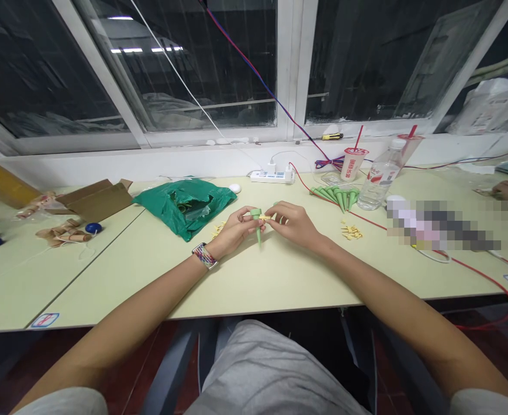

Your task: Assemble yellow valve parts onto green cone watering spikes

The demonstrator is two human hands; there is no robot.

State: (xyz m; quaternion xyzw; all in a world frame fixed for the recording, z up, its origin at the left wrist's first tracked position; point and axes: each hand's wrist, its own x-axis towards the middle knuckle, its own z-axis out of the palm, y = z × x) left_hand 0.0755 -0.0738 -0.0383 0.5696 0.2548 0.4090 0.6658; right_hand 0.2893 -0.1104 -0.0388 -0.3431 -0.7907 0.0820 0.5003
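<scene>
While the smooth, pale surface (271,288) runs wide below, L hand (239,229) & R hand (294,226) meet just above it, mid-view. L hand is part curled, fingers pinching a green spike (258,222); R hand is nearly closed, thumb & fingertips on a yellow pc. (263,218). Key relation: spike sits btwn the hands, closer to L, long axis roughly vert., wide cap up, tip down; yellow pc. lies approx. horiz., at right angles to it, on the cap's R side, so R hand is nearer its outer end. Join is tiny & partly behind fingers, so can't tell if the pc. is seated in the cap or only touching.

Materials, big to small: green bag (161,200), thin crinkly plastic, ragged opening, just beyond L hand. Cardboard box (93,202), brown, stiff, flaps open, farther L. Clear bottle (377,181), ridged plastic, upright, past R hand; smooth cup (352,166) w/ red straw near it. Fanned green spikes (342,197), matte & tapered, side by side. Smallest: short, thin yellow bits in 2 loose heaps, R heap (352,232) right of R hand, L heap (218,229) partly hidden by L hand.
</scene>
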